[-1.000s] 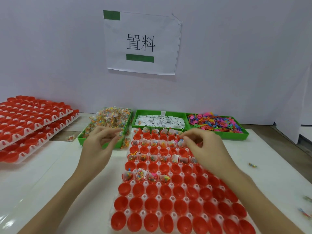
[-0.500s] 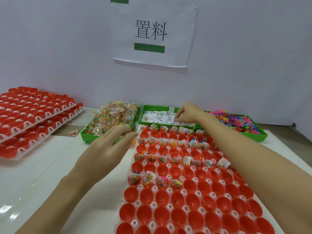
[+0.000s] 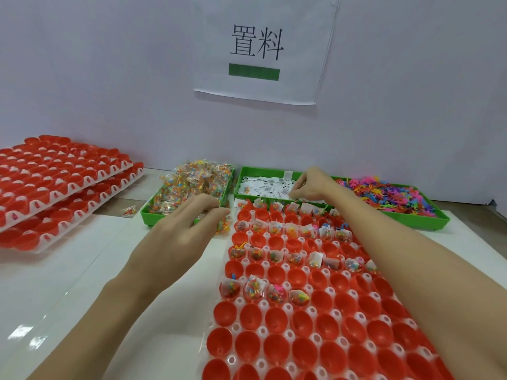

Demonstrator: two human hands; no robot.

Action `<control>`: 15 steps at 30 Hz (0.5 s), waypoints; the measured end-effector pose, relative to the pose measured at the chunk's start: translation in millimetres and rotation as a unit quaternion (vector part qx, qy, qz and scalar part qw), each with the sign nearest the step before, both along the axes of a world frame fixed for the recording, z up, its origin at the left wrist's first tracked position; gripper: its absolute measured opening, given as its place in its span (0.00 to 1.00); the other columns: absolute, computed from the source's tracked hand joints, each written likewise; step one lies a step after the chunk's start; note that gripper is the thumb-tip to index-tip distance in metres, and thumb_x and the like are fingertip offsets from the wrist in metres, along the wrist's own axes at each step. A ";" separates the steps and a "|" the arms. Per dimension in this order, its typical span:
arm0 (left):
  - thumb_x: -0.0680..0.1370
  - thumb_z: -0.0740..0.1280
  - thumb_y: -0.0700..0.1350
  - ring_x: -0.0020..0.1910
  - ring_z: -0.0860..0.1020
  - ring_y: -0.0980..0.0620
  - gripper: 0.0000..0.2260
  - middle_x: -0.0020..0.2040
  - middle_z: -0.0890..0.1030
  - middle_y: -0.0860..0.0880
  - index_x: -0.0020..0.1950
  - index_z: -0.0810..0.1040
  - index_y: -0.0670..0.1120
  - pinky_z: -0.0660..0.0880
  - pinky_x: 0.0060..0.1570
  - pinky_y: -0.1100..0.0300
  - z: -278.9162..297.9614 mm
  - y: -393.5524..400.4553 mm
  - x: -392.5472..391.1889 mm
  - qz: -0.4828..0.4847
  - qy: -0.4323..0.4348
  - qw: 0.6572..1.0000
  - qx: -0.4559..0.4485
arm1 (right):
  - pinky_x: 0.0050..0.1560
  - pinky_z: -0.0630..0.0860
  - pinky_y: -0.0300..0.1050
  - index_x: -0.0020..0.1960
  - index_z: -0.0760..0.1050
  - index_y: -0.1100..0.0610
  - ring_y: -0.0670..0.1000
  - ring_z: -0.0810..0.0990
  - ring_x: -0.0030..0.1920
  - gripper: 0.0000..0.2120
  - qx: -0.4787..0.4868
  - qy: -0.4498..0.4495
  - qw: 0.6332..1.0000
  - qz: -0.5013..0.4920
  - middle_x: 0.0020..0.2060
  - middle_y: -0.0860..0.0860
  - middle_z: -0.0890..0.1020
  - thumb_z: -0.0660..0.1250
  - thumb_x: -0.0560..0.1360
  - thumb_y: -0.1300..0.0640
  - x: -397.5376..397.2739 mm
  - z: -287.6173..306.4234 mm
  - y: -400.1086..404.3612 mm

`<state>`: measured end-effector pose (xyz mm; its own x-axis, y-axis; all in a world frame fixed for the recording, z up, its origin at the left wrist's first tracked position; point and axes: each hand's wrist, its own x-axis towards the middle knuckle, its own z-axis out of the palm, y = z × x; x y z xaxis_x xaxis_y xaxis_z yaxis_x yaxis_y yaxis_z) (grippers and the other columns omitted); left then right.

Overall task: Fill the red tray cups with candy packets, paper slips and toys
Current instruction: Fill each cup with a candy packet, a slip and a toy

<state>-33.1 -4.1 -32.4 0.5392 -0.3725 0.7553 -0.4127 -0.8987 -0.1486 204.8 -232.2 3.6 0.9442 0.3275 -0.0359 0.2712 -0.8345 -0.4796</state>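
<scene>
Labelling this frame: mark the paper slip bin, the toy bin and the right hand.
paper slip bin [image 3: 248,171]: head view, on its green back rim.
toy bin [image 3: 436,215]: head view, on its green right rim.
right hand [image 3: 308,185]: head view, on the back of the hand, over the slips.

White table [image 3: 68,270] bears red trays [image 3: 301,311], seemingly three bins [image 3: 411,219].

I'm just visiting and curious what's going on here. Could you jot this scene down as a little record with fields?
Work tray: red tray cups, far rows partly filled, near rows empty
Left bin: candy packets
Middle bin: paper slips
Right bin: toys
Left hand: fingers extended at the candy bin's near edge
Right hand: fingers curled in the paper slips
Spare trays: stacked far left
</scene>
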 end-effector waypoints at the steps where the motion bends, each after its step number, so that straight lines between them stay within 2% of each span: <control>1: 0.77 0.69 0.30 0.46 0.79 0.42 0.09 0.50 0.79 0.39 0.57 0.82 0.34 0.81 0.41 0.47 -0.8 -0.4 -0.1 0.000 0.006 1.000 -0.003 | 0.55 0.78 0.47 0.51 0.86 0.62 0.55 0.82 0.56 0.07 0.020 -0.015 1.000 -0.003 0.55 0.57 0.85 0.76 0.74 0.60 -2.0 0.3 -2.0; 4: 0.78 0.69 0.31 0.47 0.79 0.43 0.09 0.50 0.78 0.41 0.56 0.82 0.35 0.81 0.40 0.47 -1.7 -2.2 -0.9 -0.003 0.018 1.000 -0.012 | 0.50 0.75 0.44 0.48 0.84 0.61 0.51 0.81 0.47 0.05 0.061 -0.051 0.997 -0.013 0.49 0.56 0.86 0.76 0.75 0.60 -6.7 1.7 -8.2; 8: 0.78 0.69 0.32 0.47 0.79 0.45 0.09 0.51 0.79 0.42 0.57 0.83 0.36 0.82 0.40 0.48 -1.5 -4.2 -2.2 -0.002 0.021 1.000 -0.022 | 0.49 0.78 0.45 0.50 0.83 0.62 0.52 0.83 0.46 0.09 0.136 -0.102 0.985 -0.033 0.44 0.56 0.85 0.77 0.75 0.58 -13.0 2.3 -18.6; 12: 0.78 0.69 0.33 0.47 0.80 0.45 0.09 0.51 0.79 0.42 0.57 0.83 0.36 0.82 0.39 0.48 -1.4 -4.0 -4.6 0.004 0.014 1.000 -0.023 | 0.43 0.74 0.40 0.46 0.81 0.60 0.45 0.78 0.40 0.11 0.152 -0.123 0.980 -0.033 0.40 0.50 0.82 0.79 0.73 0.54 -19.8 -0.9 -30.2; 15: 0.79 0.69 0.36 0.47 0.81 0.45 0.08 0.50 0.81 0.44 0.56 0.84 0.37 0.82 0.41 0.49 -0.6 -4.9 -6.3 0.011 -0.002 0.999 -0.049 | 0.40 0.75 0.36 0.46 0.81 0.60 0.45 0.79 0.39 0.09 0.181 -0.168 0.968 -0.039 0.38 0.49 0.82 0.77 0.74 0.55 -29.8 -3.1 -39.4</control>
